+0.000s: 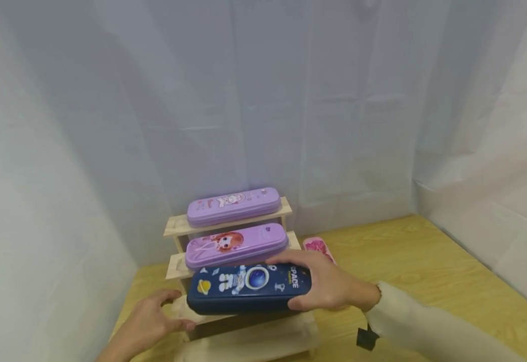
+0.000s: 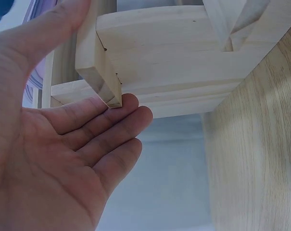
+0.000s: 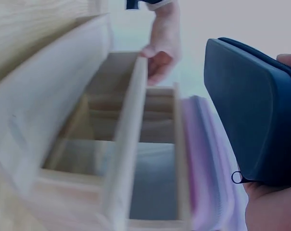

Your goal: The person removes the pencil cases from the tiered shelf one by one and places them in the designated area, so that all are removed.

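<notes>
At the left, a person's left hand (image 1: 148, 319) is at the end of a step of a wooden shelf (image 1: 254, 339), its fingers loosely extended and the board's end between thumb and fingers; how firmly it presses, I cannot tell. The shelf rises in steps away from the viewer. On its top step lies a purple pencil case (image 1: 234, 206) with a white cartoon figure; on the step below, a lilac pencil case (image 1: 256, 241) shows a red-haired girl. In front of them is a navy pencil case (image 1: 250, 289) with an astronaut and the word SPACE, held above a lower step. The right hand (image 1: 324, 281) grips its right end, thumb at the near side, fingers at the far side. Beyond that hand, a pink case (image 1: 318, 245) lies on the wood-grain table (image 1: 381, 251). A cream sleeve (image 1: 426, 322) covers the right forearm.
</notes>
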A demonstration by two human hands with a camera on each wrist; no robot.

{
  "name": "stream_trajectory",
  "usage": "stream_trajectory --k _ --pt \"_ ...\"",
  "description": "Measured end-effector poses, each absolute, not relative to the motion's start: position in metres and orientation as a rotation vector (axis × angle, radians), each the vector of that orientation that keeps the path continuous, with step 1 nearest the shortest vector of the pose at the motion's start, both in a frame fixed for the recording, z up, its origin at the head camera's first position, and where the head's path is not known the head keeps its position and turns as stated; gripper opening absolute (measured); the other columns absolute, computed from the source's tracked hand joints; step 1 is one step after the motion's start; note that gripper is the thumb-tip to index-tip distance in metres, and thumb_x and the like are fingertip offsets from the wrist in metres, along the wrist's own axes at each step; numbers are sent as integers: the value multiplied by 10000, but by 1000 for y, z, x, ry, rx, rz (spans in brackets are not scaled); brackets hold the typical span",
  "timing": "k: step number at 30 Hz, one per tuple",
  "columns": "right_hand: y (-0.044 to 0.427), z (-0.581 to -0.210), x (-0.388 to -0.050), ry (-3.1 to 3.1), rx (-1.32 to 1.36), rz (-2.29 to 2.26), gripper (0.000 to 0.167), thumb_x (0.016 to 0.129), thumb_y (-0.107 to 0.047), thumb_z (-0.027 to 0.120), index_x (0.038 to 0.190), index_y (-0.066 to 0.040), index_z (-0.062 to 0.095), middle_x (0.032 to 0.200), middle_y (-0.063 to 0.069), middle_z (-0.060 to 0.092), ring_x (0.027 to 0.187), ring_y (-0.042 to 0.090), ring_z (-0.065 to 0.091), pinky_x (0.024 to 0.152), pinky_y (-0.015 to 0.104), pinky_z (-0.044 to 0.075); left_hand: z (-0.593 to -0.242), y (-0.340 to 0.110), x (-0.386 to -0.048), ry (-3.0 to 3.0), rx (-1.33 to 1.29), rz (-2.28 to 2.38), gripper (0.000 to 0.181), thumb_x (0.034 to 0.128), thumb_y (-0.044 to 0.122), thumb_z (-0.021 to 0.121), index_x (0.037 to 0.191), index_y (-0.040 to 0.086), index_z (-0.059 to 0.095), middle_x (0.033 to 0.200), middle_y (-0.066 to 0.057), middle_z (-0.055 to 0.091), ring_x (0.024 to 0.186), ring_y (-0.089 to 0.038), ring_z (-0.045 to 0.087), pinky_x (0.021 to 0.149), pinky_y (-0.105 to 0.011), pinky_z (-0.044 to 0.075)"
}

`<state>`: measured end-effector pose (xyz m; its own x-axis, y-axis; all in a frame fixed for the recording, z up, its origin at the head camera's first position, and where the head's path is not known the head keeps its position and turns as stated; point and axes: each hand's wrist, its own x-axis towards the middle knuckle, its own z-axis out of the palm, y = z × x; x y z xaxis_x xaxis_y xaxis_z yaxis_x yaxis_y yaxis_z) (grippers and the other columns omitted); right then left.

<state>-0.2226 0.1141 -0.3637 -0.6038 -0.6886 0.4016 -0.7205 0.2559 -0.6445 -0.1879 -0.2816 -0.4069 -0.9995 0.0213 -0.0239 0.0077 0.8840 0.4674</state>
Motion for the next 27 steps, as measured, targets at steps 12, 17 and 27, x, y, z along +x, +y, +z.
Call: stream_trajectory --k 12,17,27 --pt "137 -322 -224 -2324 1273 1304 728 718 -236 828 1401 -190 580 1319 50 664 1075 175 631 844 271 570 -411 -286 -185 3045 108 766 830 678 569 880 1265 27 656 1296 -162 690 1231 -375 621 1037 -593 505" --pt "148 -311 -231 -2261 1199 1390 703 727 -158 807 1394 -123 585 1309 156 649 1055 252 624 770 303 612 -410 -289 -183 3056 158 758 831 697 570 870 1276 16 649 1297 -163 690 1238 -390 618 1019 -582 519" --pt "174 -286 -241 -2297 878 1286 704 769 -102 803 1428 -149 561 1329 176 628 1068 304 586 835 320 546 -410 -292 -183 3060 161 741 850 709 589 853 1296 12 641 1324 -177 676 1262 -424 599 1014 -581 523"
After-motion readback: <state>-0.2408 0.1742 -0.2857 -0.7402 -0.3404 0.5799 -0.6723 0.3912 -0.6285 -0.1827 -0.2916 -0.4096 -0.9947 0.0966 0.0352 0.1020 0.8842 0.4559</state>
